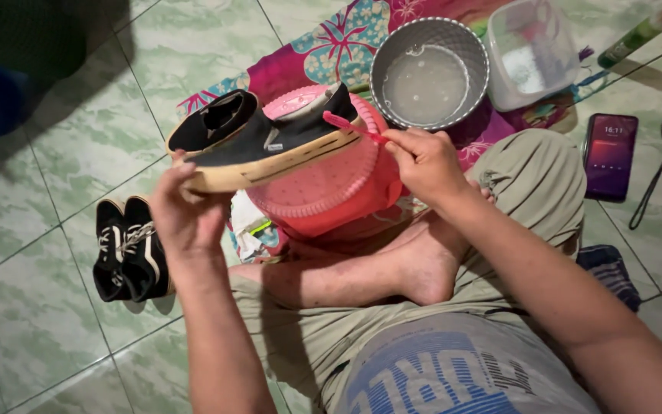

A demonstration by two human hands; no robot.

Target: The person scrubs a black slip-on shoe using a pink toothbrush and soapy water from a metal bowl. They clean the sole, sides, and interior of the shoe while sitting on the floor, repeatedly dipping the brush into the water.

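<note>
Where the green tiled floor (55, 307) runs out to the left, we note a pair of black shoes (128, 257) with white laces lying side by side, near the person's knee. Just right of them our left hand (185, 211) is raised, its grip clenched around the heel end of a black slip-on shoe (258, 142) with a pale, dirty sole; the shoe is held on its side above the lap, sole edge toward us, toe pointing right. Behind the shoe sits a pink plastic basket (331, 192), overturned, resting on a flowered cloth (331, 46). At the shoe's toe a pink toothbrush (350, 126) touches the sole edge; our right hand (423, 161) pinches its handle, grip closed on it. Beyond, far centre, a grey metal bowl (429, 73) holds cloudy water. Right of it stands a clear plastic container (530, 54), and further right a green bottle (641, 32) lies on the tiles. A phone (609, 156) with a lit screen lies flat at right, near the bent knee. A bare foot (415, 264) is tucked under the basket.
</note>
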